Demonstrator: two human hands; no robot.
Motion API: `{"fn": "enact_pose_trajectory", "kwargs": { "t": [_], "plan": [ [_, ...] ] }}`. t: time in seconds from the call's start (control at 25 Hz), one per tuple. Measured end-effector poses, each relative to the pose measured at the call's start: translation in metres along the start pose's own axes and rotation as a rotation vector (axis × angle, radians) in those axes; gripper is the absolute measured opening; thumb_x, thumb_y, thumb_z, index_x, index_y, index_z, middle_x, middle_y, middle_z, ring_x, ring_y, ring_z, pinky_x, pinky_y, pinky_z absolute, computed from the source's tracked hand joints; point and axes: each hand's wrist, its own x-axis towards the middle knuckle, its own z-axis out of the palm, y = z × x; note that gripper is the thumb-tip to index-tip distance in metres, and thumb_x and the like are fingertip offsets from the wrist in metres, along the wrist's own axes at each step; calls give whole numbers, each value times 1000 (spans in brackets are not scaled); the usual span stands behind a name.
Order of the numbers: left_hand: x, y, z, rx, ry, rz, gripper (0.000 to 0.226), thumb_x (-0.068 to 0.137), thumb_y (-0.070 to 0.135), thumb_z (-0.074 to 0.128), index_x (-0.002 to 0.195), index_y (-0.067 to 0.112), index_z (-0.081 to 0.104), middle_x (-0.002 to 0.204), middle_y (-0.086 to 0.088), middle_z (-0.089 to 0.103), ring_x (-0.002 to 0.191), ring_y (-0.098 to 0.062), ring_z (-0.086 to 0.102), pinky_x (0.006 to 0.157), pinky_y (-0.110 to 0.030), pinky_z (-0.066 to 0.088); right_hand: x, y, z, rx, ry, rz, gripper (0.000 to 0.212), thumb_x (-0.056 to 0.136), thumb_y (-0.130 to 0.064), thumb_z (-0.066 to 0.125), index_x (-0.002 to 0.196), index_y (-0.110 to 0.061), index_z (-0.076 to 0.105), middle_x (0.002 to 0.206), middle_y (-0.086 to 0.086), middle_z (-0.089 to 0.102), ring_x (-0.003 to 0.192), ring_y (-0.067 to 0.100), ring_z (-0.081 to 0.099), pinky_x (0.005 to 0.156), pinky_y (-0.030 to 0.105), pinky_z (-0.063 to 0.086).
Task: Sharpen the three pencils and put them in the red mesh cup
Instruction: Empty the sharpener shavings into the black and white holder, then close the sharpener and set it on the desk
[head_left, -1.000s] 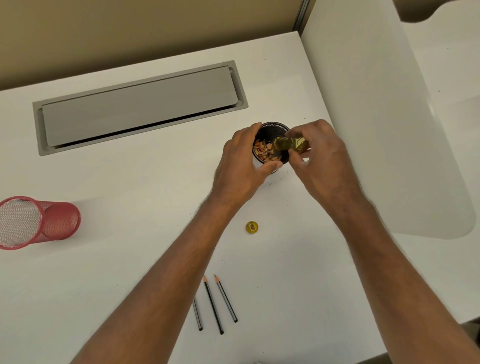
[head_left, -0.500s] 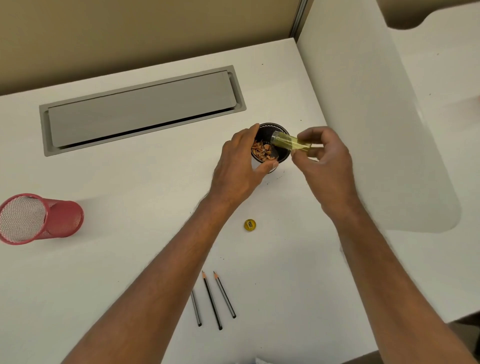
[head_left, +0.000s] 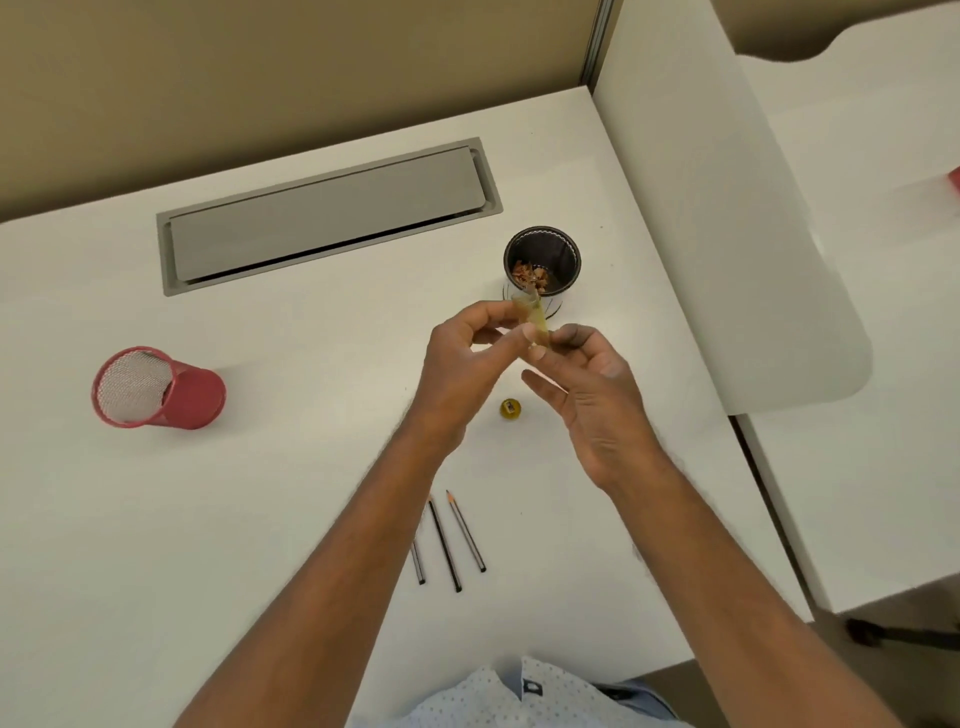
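Three dark pencils (head_left: 444, 545) lie side by side on the white desk near me; my left forearm covers the tip end of the leftmost. The red mesh cup (head_left: 192, 395) lies on its side at the left, mouth towards me. My left hand (head_left: 462, 364) pinches a yellow see-through sharpener case (head_left: 535, 317) just in front of a black cup (head_left: 563, 249) that holds shavings. My right hand (head_left: 597, 395) is beside the case's lower end, one fingertip against it and the other fingers spread apart. A small round yellow sharpener piece (head_left: 510, 408) rests on the desk below my hands.
A grey cable hatch (head_left: 332, 213) is set into the desk at the back. A white rounded partition (head_left: 727, 208) stands along the right side. The desk's near edge runs past my shirt (head_left: 519, 696) at the bottom.
Both hands drew back from the black cup towards me. The yellow case passed from my right hand into my left hand's pinch, and my left hand let go of the black cup.
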Motion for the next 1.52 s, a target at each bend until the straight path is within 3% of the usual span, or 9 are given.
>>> {"fn": "enact_pose_trajectory", "kwargs": {
  "t": [0.24,0.36,0.52,0.6,0.84,0.96,1.08,1.32,1.52],
  "plan": [
    [-34,-18,-16,-49,39,-71,22,89,20,76,110,22,74,109,4,77,107,-17,70,94,-33,57,-20,26,-5,-354,-48,-34,27,83,-15,80,104,-21,64,111,0,75,103,15,73,90,35,60],
    [-43,-28,-26,-66,76,-91,28,86,19,77,114,20,72,110,1,77,108,-17,71,94,-31,56,-12,36,-17,-819,10,-210,31,88,-16,76,111,-28,61,118,-12,67,104,7,68,83,30,59],
    [-56,-48,-36,57,112,-126,25,88,17,76,111,24,72,104,9,76,99,-9,69,90,-33,57,2,64,-25,-1424,-116,-385,49,93,-22,71,138,-27,52,137,0,50,118,21,56,82,39,57],
    [-65,-58,-37,121,112,-152,25,88,18,76,111,26,72,105,11,75,99,-8,68,87,-30,56,8,77,-25,-1527,-180,-374,51,95,-19,70,142,-23,52,140,6,48,121,26,54,82,43,58],
    [-82,-73,-41,210,127,-212,26,88,17,76,112,25,72,108,12,73,92,2,63,82,-22,51,12,80,-29,-1201,-69,-272,24,93,-2,65,113,-16,64,118,2,55,100,19,60,81,26,51],
    [-84,-73,-41,207,135,-213,25,89,16,76,113,23,72,109,10,74,89,3,62,82,-22,53,2,61,-21,-701,50,-38,27,90,-6,72,110,-22,62,113,-1,61,97,18,68,79,21,54],
    [-85,-69,-37,217,117,-195,26,90,15,75,114,21,71,109,11,74,86,6,62,79,-18,53,-12,46,-11,-177,-37,122,22,94,-10,71,115,-18,69,111,5,65,105,21,72,94,31,59],
    [-88,-59,-29,198,87,-151,24,89,17,75,112,24,72,106,14,74,87,4,63,78,-17,54,-37,51,4,-61,13,101,15,92,-8,76,96,-17,65,109,6,72,103,19,68,103,40,55],
    [-89,-55,-36,218,84,-119,23,88,21,77,110,26,73,103,16,74,89,1,65,79,-19,55,-45,57,1,-265,-19,35,18,88,-8,78,96,-15,63,103,1,74,94,9,71,89,27,55]
  ]
}}
